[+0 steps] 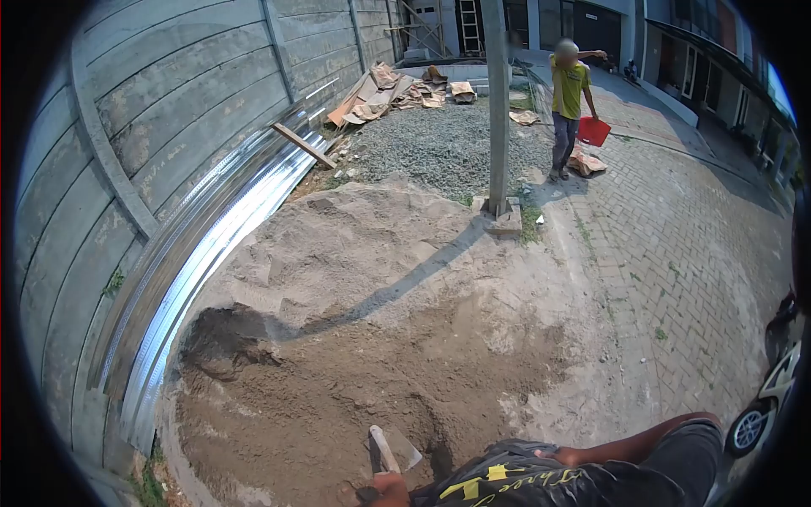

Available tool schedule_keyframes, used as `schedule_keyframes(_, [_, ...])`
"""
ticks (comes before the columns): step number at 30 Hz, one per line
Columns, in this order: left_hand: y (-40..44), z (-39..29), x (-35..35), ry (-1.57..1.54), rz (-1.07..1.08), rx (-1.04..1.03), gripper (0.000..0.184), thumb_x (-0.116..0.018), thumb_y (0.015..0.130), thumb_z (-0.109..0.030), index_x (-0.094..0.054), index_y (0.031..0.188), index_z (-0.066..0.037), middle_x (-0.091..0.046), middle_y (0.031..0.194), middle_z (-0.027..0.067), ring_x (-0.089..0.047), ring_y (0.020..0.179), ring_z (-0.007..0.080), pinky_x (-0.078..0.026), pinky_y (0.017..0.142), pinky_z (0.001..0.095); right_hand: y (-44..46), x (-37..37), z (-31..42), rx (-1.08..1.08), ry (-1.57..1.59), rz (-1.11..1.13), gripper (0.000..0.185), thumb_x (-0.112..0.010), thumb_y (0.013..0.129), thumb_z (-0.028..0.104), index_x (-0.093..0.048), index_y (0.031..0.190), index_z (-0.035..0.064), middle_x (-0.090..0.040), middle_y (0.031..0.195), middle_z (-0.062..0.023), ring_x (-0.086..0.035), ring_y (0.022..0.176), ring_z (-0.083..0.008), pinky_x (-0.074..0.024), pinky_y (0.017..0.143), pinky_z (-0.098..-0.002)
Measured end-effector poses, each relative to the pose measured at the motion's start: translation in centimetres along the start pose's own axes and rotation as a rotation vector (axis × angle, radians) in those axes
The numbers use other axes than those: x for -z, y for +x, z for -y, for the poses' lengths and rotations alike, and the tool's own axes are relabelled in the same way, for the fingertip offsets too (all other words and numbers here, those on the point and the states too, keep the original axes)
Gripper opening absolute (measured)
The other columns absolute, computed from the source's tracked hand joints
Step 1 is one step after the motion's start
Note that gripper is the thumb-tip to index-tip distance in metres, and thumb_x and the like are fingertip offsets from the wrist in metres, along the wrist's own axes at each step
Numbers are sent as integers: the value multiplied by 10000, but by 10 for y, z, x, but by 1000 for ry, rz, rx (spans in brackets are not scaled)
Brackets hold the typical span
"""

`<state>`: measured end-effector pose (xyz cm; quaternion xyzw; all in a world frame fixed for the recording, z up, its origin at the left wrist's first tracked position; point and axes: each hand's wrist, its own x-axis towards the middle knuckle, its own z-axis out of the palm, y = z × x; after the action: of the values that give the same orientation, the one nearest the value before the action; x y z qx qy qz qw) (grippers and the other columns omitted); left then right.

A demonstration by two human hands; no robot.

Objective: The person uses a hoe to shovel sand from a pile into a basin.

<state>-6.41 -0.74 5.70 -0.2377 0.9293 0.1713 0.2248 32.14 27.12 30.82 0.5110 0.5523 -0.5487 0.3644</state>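
Note:
At the bottom of the view, my left hand [392, 485] is closed round a short tool with a pale handle [384, 448] and a flat greyish blade. Its exact kind is not clear. The blade is at the near side of a heap of damp brown sand [355, 397], beside a dark hollow. My right hand [564, 457] lies against the front of my dark shirt [524, 473], which has yellow lettering. The fingers of that hand are partly hidden, and nothing shows in it.
Long metal strips [228, 253] lie along a concrete wall [169, 93]. A post [497, 110] rises behind the sand, before gravel [422, 148] and torn paper sacks [384, 93]. On the paving [667, 253], another person [568, 101] holds a red container [593, 131]. A vehicle's wheel [748, 429] is at right.

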Motion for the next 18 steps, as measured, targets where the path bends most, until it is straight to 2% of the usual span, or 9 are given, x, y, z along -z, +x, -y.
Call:
schedule_keyframes(3, [-4, -9, -8, -113, 48, 91, 254, -761, 760, -160, -686, 990, -82, -699, 909, 159, -696, 822, 345, -558, 660, 467, -14, -1, 4, -47, 76, -25, 1057, -387, 800, 859, -565, 1281, -65, -542, 1333, -264, -497, 1266, -372, -382, 1039, -458])
schedule_keyframes(9, [-25, -32, -4, -384, 156, 318, 319, -769, 766, -145, -652, 1058, -90, -682, 918, 154, -676, 770, 345, -544, 594, 471, -26, -5, 4, -23, 105, -37, 1005, -400, 818, 838, -619, 1216, -58, -590, 1274, -240, -551, 1207, -319, -416, 995, -442])
schedule_keyframes(11, [-30, -32, -6, -427, 214, 365, 342, -772, 768, -140, -641, 1080, -93, -676, 921, 153, -669, 753, 345, -540, 571, 473, -39, -3, 10, -18, 163, 49, 977, -392, 827, 833, -652, 1164, -46, -625, 1212, -217, -584, 1153, -284, -435, 967, -424])
schedule_keyframes(12, [-30, -33, -9, -434, 288, 389, 347, -753, 783, -134, -618, 1101, -99, -654, 931, 149, -655, 759, 342, -527, 548, 460, -23, -9, -3, 24, 205, 83, 966, -381, 831, 834, -665, 1144, -34, -642, 1171, -200, -602, 1112, -277, -475, 901, -421])
schedule_keyframes(14, [-20, -24, -23, -476, 505, 457, 367, -697, 827, -115, -549, 1163, -118, -587, 961, 140, -612, 779, 332, -488, 478, 420, -2, -14, -15, -7, 145, 128, 960, -374, 833, 833, -654, 1171, -21, -643, 1165, -194, -603, 1100, -280, -494, 869, -424])
schedule_keyframes(15, [-14, -18, -30, -465, 611, 509, 373, -740, 806, -50, -543, 1118, -102, -573, 937, 119, -529, 683, 234, -446, 496, 351, 0, -13, -18, -21, 98, 176, 954, -367, 836, 832, -644, 1198, -7, -645, 1159, -189, -604, 1088, -283, -513, 838, -426])
schedule_keyframes(16, [-23, -15, -30, -491, 558, 456, 390, -737, 813, -55, -541, 1149, -80, -579, 904, 129, -535, 635, 239, -434, 474, 352, -17, -8, -5, -80, 118, 188, 848, -420, 863, 773, -634, 1223, 36, -653, 1133, -167, -621, 1027, -294, -542, 768, -423])
schedule_keyframes(17, [-29, -17, -32, -416, 514, 436, 363, -722, 831, -64, -549, 1148, -29, -579, 874, 145, -536, 606, 240, -427, 461, 355, -6, 3, -5, -130, 33, 232, 848, -420, 863, 773, -634, 1223, 36, -653, 1133, -167, -621, 1027, -294, -542, 768, -423])
schedule_keyframes(18, [-36, -23, -24, -359, 521, 411, 307, -697, 849, -63, -578, 1124, 3, -591, 839, 155, -559, 596, 249, -447, 466, 377, 14, 18, -7, -137, -153, 388, 763, -478, 871, 712, -629, 1229, 56, -653, 1131, -153, -624, 1029, -303, -545, 760, -438])
